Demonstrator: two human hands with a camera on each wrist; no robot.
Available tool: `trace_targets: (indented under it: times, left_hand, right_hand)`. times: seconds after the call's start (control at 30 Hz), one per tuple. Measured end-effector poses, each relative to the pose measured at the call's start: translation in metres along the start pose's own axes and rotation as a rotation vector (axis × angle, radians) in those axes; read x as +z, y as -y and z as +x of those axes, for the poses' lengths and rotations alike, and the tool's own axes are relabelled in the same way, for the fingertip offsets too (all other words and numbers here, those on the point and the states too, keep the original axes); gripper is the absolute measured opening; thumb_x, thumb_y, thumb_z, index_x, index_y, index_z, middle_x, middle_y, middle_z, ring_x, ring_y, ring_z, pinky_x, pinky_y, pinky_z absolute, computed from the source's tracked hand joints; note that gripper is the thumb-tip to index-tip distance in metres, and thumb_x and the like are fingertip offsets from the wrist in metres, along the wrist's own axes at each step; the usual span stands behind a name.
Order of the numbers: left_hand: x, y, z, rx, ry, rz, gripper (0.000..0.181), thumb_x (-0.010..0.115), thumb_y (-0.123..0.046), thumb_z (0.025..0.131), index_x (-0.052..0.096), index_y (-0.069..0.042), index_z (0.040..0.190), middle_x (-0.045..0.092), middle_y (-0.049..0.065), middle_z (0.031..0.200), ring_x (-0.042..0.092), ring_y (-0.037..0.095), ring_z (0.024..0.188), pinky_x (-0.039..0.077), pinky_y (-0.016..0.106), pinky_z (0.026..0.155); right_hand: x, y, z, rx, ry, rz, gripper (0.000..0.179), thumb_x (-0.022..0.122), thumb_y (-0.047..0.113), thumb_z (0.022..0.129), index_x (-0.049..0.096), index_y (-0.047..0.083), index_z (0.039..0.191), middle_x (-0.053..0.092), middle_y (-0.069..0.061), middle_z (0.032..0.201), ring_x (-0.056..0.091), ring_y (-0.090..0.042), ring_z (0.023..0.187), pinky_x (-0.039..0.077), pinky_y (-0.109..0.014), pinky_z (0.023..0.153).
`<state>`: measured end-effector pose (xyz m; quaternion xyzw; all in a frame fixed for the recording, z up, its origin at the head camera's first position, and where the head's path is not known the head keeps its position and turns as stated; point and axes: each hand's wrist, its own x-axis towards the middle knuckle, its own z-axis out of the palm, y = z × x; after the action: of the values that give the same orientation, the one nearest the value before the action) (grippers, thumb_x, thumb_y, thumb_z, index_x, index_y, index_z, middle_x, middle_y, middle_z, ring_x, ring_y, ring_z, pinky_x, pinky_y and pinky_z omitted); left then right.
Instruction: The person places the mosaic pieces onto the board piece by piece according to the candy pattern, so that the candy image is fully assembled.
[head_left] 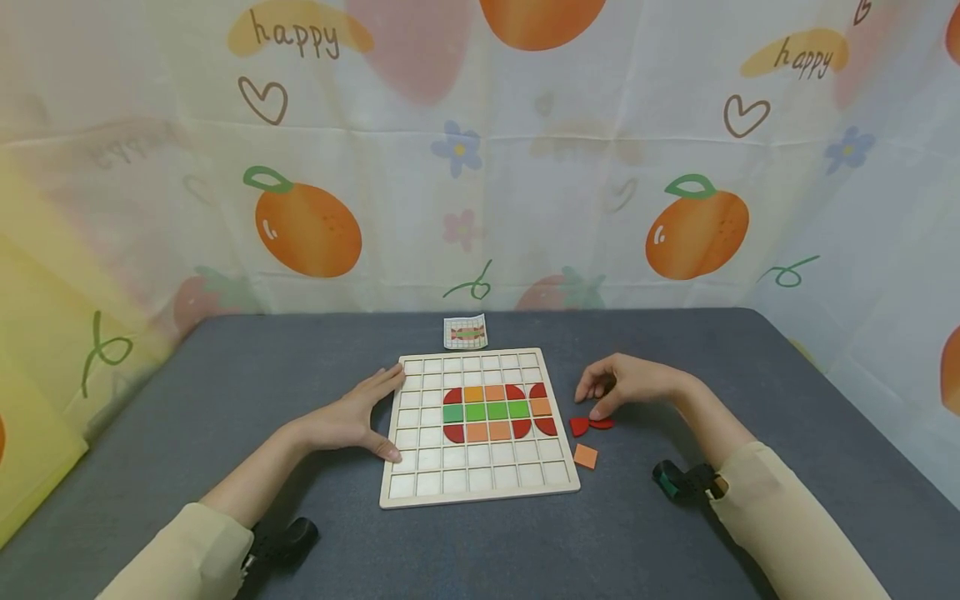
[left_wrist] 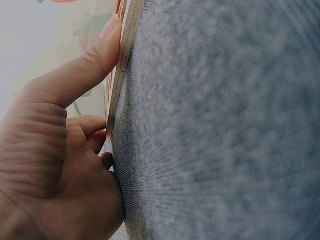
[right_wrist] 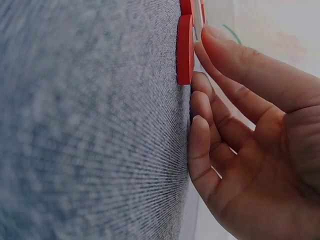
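Observation:
A pale wooden grid board (head_left: pixel 442 482) lies on the table, with red rounded-corner tiles, orange squares and green squares (head_left: pixel 497 410) set in its middle and right cells. My left hand (head_left: pixel 356 418) rests along the board's left side, thumb and fingers spread at its edge; the left wrist view shows the thumb (left_wrist: pixel 102 47) against the rim. Right of the board, my right hand (head_left: pixel 637 383) hovers with loosely bent fingers over two red tiles (head_left: pixel 579 427). In the right wrist view its thumb and forefinger are just past one red tile (right_wrist: pixel 185 50), nothing between them.
A loose orange square tile (head_left: pixel 586 456) lies by the board's right edge. Behind the board is a small printed card (head_left: pixel 465 332) with a coloured grid pattern. A fruit-printed curtain (head_left: pixel 405 250) hangs behind the grey table (head_left: pixel 300 533).

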<state>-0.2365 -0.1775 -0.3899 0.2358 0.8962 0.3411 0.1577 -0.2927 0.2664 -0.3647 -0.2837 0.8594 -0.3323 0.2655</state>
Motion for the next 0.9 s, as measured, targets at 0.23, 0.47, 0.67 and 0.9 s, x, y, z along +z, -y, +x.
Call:
trace_targets:
  times: [0.23,0.47,0.67,0.9]
  left_hand:
    - [0.0,-0.001,0.0,-0.002,0.002,0.003,0.123,0.089,-0.039,0.068,0.015,0.0,0.158,0.002,0.019,0.168,-0.005,0.047,0.153,0.004,0.073,0.116]
    - [0.0,0.0,0.0,-0.008,0.002,0.006,0.124,0.089,-0.041,0.068,0.015,-0.001,0.158,0.002,0.018,0.168,-0.006,0.047,0.153,0.004,0.073,0.116]
    - [0.0,-0.001,0.0,-0.008,0.003,0.004,0.124,0.089,-0.041,0.068,0.014,-0.001,0.158,0.002,0.018,0.168,-0.006,0.047,0.153,0.005,0.074,0.115]
    - [0.0,0.0,0.0,-0.013,0.006,0.015,0.124,0.088,-0.043,0.068,0.014,-0.002,0.158,0.001,0.017,0.168,-0.005,0.046,0.154,0.005,0.073,0.116]
  right_hand:
    - [0.002,0.007,-0.001,-0.023,0.047,-0.023,0.035,0.083,0.019,0.079,0.07,0.01,0.11,0.063,-0.01,0.104,0.05,-0.02,0.094,0.044,-0.028,0.082]
    - [0.008,0.016,-0.004,-0.076,0.126,0.002,0.041,0.084,0.017,0.077,0.068,0.015,0.115,0.053,-0.012,0.117,0.042,-0.023,0.1,0.043,-0.032,0.082]
    - [0.017,0.026,-0.01,-0.093,0.158,-0.022,0.038,0.087,0.018,0.074,0.069,0.016,0.108,0.042,-0.012,0.137,0.029,-0.029,0.13,0.041,-0.041,0.101]
    - [0.026,0.031,-0.015,-0.083,0.089,-0.201,0.03,0.088,0.023,0.073,0.072,0.027,0.097,0.042,-0.008,0.136,0.027,-0.029,0.127,0.036,-0.044,0.097]
